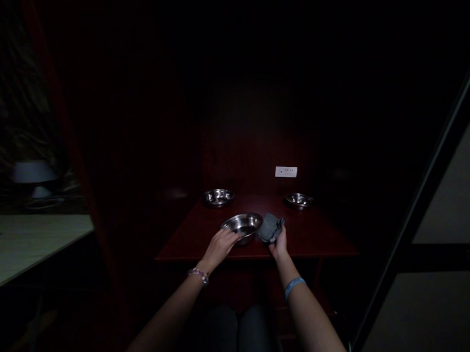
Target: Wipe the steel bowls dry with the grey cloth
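A shiny metal bowl [242, 220] stands near the front of the dark red desk [202, 244]. My left hand [221, 246] is at its near left rim, fingers reaching over the edge and thumb hidden. In my right hand [280, 244] is a folded grey cloth [269, 227], held just right of the bowl above the desk. Its dark, bunched end sits by my fingers. Poor light makes the inside of the bowl hard to read near my left fingertips.
Two more metal bowls stand farther back, one bowl [219, 197] at left and another bowl [299, 201] at right. A white socket panel [286, 171] is on the back wall. Dark side walls flank the desk. Outside, at left, are a pale table [40, 239] and a lamp [34, 171].
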`<action>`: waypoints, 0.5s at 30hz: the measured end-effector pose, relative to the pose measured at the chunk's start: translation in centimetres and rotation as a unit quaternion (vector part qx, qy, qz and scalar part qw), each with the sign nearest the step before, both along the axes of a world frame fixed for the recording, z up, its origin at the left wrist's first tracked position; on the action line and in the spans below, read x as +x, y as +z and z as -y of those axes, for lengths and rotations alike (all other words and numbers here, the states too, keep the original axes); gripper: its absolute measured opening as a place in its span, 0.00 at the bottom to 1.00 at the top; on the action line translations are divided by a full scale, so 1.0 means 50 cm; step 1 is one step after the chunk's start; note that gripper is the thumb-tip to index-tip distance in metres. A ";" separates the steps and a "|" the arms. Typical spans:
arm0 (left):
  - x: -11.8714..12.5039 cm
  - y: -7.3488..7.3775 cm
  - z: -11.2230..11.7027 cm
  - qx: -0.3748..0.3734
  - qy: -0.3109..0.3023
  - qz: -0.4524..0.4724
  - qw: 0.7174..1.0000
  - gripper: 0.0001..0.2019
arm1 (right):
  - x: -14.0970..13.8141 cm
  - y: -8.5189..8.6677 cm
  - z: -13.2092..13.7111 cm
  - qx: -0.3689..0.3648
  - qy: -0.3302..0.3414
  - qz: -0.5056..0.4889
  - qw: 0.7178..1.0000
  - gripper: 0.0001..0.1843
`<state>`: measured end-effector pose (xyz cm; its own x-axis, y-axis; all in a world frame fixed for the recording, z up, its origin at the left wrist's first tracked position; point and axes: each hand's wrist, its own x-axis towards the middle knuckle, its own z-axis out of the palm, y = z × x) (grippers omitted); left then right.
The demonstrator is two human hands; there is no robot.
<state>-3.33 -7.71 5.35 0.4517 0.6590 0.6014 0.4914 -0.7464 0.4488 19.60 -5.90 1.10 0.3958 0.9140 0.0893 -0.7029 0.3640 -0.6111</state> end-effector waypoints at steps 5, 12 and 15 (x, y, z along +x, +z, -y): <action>0.004 0.004 0.008 -0.007 -0.022 -0.028 0.999 0.12 | 0.000 0.005 0.004 0.000 -0.012 0.021 1.000 0.26; 0.001 0.003 0.009 -0.015 -0.030 -0.057 0.998 0.10 | 0.005 0.002 0.004 0.002 -0.059 0.032 0.998 0.25; 0.000 0.003 0.015 -0.005 -0.039 -0.065 0.997 0.09 | 0.006 0.002 0.007 -0.003 -0.079 0.018 0.997 0.26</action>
<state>-3.31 -8.45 5.52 0.5758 0.6235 0.5290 0.4855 -0.7812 0.3923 19.92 -6.24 1.18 0.5319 0.8407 0.1013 -0.6143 0.4654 -0.6372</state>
